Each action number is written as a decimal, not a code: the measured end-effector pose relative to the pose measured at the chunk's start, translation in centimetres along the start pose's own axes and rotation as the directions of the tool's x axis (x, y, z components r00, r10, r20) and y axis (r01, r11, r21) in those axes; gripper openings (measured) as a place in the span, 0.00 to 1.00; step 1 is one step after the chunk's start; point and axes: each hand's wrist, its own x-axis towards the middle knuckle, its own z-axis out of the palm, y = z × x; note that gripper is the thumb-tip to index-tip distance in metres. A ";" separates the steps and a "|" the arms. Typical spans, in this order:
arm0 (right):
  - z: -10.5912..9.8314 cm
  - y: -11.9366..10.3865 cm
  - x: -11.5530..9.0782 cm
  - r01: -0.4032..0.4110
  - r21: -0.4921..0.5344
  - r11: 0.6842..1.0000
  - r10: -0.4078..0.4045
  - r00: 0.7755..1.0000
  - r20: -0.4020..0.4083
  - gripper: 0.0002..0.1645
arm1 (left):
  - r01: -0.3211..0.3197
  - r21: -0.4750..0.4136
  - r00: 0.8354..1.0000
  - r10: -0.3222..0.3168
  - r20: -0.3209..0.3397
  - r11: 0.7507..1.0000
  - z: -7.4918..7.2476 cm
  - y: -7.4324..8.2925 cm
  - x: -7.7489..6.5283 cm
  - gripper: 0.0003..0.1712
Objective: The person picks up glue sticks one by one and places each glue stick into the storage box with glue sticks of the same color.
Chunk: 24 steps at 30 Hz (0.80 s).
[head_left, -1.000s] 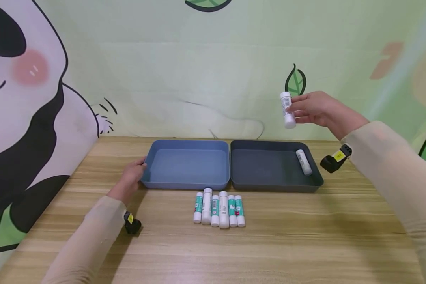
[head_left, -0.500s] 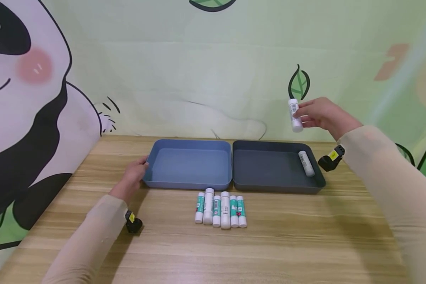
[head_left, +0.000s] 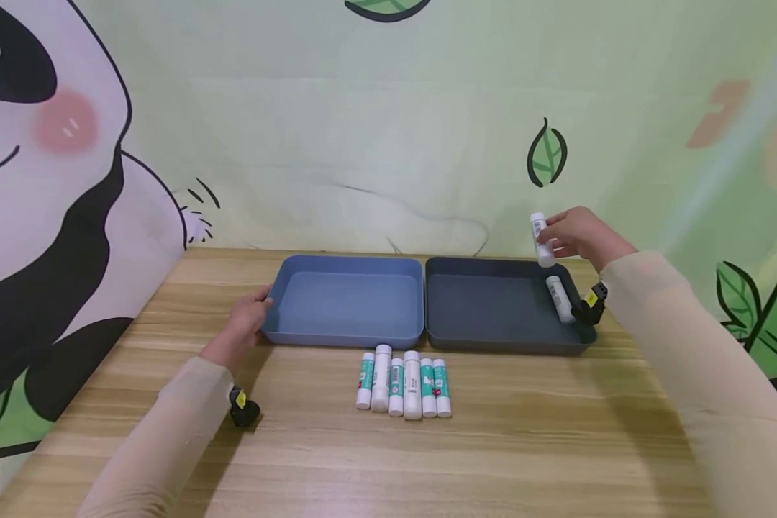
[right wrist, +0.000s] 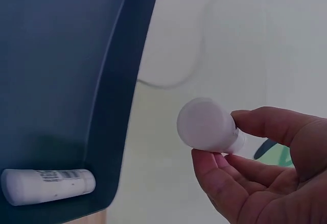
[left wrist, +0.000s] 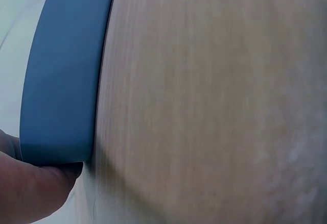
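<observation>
Right hand (head_left: 578, 234): holding a white tube (head_left: 542, 239), with thumb on one side and fingers on the other, as seen in right wrist view. Held in the air at the rear right corner of the dark grey tray (head_left: 485, 309), near upright, slightly tilted, with cap uppermost. In head view, overlapping the line of the rear rim at its lower end; in right wrist view, visibly apart from the tray wall, with round end toward the camera. Label partly covered by fingers; print too small to read.

Inside the dark grey tray: second white tube (head_left: 560, 300), lying on its side near the right wall, with barcode visible in right wrist view.

Left hand (head_left: 246, 316): gripping the left wall of the blue tray (head_left: 350, 302), with one digit against the outer face and another at the rim; remainder mostly hidden. Set flat on the wooden table (head_left: 524, 453), side by side with the dark grey tray; contact between the two not certain.

In front of the trays, lying close together in a row, from left: first teal-labelled stick (head_left: 365, 381), third white tube (head_left: 381, 378), second teal-labelled stick (head_left: 396, 387), fourth white tube (head_left: 412, 385), third teal-labelled stick (head_left: 428, 388), fourth teal-labelled stick (head_left: 442, 388).

At both beige cuffs: black wrist cameras (head_left: 244, 411) with yellow labels. Behind the table: pale green backdrop (head_left: 298, 129) with panda drawing at left.
</observation>
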 end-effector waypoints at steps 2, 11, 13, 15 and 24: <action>0.1 0.3 0.2 -0.015 0.006 1.000 0.014 1.000 0.016 0.40 | -0.002 -0.003 1.000 0.002 -0.004 1.000 0.0 0.0 0.0 0.31; 0.7 2.2 1.1 -0.071 -0.005 0.997 0.071 0.995 0.067 0.44 | -0.009 -0.011 1.000 0.009 -0.005 1.000 -0.1 0.0 -0.1 0.30; 0.9 2.6 1.4 -0.084 -0.021 0.996 0.086 0.994 0.073 0.45 | -0.009 -0.009 1.000 0.009 -0.005 1.000 -0.1 -0.1 -0.1 0.30; 1.0 3.0 1.7 -0.091 -0.042 0.995 0.094 0.992 0.079 0.45 | -0.014 -0.013 1.000 0.014 -0.005 1.000 -0.1 -0.1 0.0 0.30; 2.0 4.2 2.1 -0.080 -0.144 0.986 0.093 0.992 0.087 0.43 | -0.020 -0.023 1.000 0.021 0.008 1.000 -0.1 0.0 -0.1 0.30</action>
